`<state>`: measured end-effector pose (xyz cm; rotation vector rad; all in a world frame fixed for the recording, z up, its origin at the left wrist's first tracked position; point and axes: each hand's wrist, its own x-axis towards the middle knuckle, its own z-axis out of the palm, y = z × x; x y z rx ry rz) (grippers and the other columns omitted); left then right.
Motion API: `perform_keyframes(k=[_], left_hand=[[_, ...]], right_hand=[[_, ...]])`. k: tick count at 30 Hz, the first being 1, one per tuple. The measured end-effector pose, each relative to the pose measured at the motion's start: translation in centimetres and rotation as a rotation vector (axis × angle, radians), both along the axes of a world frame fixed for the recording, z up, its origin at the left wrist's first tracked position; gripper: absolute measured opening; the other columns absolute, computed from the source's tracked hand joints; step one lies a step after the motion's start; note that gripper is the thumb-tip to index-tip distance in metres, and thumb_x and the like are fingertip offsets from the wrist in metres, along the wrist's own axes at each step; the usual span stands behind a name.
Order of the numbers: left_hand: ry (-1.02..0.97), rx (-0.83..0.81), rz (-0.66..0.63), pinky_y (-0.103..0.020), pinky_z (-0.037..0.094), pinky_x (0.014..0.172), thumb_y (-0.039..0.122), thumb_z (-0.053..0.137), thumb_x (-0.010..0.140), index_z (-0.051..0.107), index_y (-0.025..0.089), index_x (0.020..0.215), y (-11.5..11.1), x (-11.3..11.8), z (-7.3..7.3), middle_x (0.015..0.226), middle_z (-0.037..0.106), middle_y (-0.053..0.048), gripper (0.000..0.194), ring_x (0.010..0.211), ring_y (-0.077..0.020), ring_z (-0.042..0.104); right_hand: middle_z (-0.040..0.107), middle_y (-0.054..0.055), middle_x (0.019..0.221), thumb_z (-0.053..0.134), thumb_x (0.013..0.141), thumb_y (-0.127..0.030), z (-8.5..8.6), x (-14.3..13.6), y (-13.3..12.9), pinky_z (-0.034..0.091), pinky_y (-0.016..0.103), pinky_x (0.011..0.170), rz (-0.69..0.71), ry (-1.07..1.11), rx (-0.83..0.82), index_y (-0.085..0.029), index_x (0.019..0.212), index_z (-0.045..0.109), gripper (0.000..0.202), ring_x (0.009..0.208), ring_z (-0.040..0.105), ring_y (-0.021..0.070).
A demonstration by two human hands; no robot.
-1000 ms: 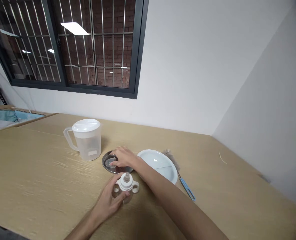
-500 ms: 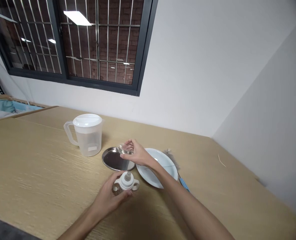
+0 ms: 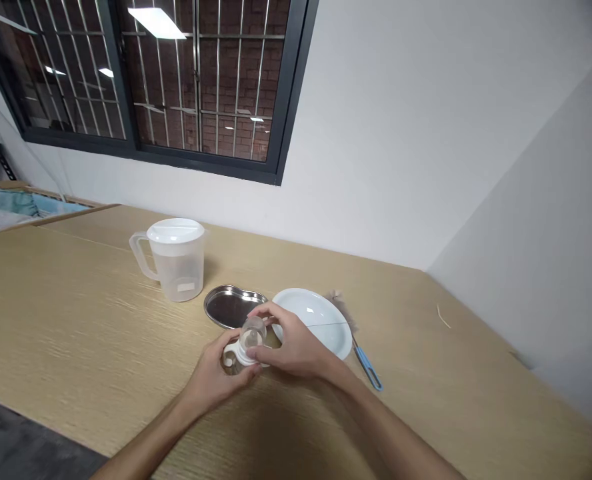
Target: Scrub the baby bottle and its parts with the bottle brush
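Note:
My left hand (image 3: 219, 368) is wrapped round a baby bottle (image 3: 244, 355) with a white collar and looped side handles. It is held above the table, towards me from the metal dish. A clear domed bottle cap (image 3: 253, 327) sits over the teat at the top, and my right hand (image 3: 291, 343) grips it between thumb and fingers. Through the clear cap the teat shows faintly. The right-side handle and most of the bottle's body are hidden by my hands.
A kidney-shaped metal dish (image 3: 226, 308) lies just beyond my hands, with a white plate (image 3: 321, 312) to its right. Beside the plate is a bottle brush with a blue handle (image 3: 369, 368). A lidded plastic jug (image 3: 179, 263) stands at the back left of the wooden table (image 3: 101, 320).
My right hand has brought the clear cap from over the metal dish down towards me, onto the top of the bottle. My left hand still holds the bottle.

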<state>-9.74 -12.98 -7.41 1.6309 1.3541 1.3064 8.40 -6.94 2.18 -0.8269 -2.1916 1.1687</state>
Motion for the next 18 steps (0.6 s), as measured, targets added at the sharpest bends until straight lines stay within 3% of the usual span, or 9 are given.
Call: perform_keyframes(k=[7, 18], left_hand=[[0.013, -0.003, 0.021, -0.029, 0.054, 0.072, 0.024, 0.076, 0.07, 0.066, 0.018, 0.109, 0.2, -0.1, 0.0, 0.096, 0.074, -0.003, 0.04, 0.082, -0.02, 0.068], [-0.019, -0.012, 0.031, -0.029, 0.056, 0.075, 0.023, 0.078, 0.067, 0.067, 0.019, 0.108, 0.3, 0.0, -0.1, 0.098, 0.076, -0.004, 0.042, 0.085, -0.0209, 0.071]], right_hand=[[0.067, 0.0, 0.107, 0.08, 0.067, -0.023, -0.6, 0.1, 0.1, 0.047, 0.031, 0.087, 0.01, -0.08, 0.028, -0.025, 0.114, 0.065, 0.049, 0.102, 0.06, 0.0199], [0.069, -0.002, 0.108, 0.082, 0.067, -0.022, -1.7, 0.2, 0.3, 0.046, 0.03, 0.089, -0.006, -0.006, -0.034, -0.028, 0.114, 0.068, 0.05, 0.101, 0.061, 0.0181]])
